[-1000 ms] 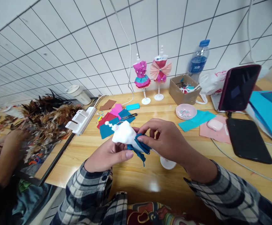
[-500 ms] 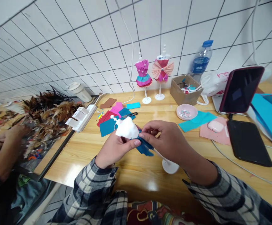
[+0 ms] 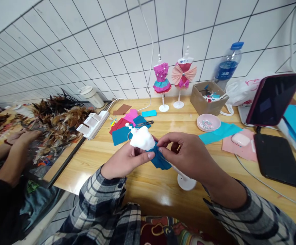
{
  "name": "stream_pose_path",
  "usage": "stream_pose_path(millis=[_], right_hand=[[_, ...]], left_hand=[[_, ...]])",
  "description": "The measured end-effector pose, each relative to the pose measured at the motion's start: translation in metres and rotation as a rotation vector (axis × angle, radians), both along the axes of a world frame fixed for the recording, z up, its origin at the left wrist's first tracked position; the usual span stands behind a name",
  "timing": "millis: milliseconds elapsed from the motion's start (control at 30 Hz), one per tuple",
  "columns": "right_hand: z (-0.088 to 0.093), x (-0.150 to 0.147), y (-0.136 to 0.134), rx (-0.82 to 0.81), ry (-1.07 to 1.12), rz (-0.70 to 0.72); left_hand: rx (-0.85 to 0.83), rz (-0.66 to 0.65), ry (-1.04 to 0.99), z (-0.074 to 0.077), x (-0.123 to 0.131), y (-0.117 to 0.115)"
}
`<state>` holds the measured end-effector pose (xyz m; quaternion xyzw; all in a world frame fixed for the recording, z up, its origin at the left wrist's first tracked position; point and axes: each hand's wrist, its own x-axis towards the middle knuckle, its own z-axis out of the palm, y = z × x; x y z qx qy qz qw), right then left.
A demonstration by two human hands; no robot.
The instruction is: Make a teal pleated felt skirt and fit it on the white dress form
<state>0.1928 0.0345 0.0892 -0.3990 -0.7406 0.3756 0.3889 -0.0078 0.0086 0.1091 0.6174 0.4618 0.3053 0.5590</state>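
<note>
A small white mannequin (image 3: 142,138) lies tilted in my left hand (image 3: 124,160), whose fingers wrap round its body with the thumb on the front. Blue pleated fabric (image 3: 161,161) hangs round the mannequin's waist like a skirt. My right hand (image 3: 186,149) pinches the upper edge of that fabric between thumb and forefinger. The mannequin's round white base (image 3: 186,182) shows below my right hand, toward the lower right; part of the pole is hidden by the hand.
Two dressed mannequins (image 3: 162,81) stand by the wall, beside a box (image 3: 206,103) and a pink dish (image 3: 208,122). Coloured fabric pieces (image 3: 121,135), tweezers and a power strip (image 3: 93,124) lie left. Phones (image 3: 278,160) are right. Another person's hands (image 3: 22,139) are far left.
The view has shifted slightly, so the table items appear farther right. The blue fabric looks more spread out below my fingers. Both hands keep hold of the mannequin and fabric.
</note>
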Motion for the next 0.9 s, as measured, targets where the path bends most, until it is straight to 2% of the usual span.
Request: stream_pose_path(millis=[367,567,667,767,900], right_hand=[[0.003,0.001,-0.002,-0.030,-0.024,-0.004],[0.008,0.009,0.004,-0.093,-0.002,-0.024],[0.009,0.015,0.009,-0.060,-0.007,0.020],[0.007,0.016,0.011,-0.075,-0.024,0.076],[0.005,0.010,0.008,-0.093,-0.048,0.070]], left_hand=[[-0.008,0.022,-0.022,-0.004,0.006,0.003],[0.008,0.087,0.006,-0.006,0.008,0.003],[0.033,0.098,0.020,-0.006,0.010,0.002],[0.067,0.162,0.085,-0.007,0.013,0.001],[0.069,0.222,0.139,-0.007,0.017,0.000]])
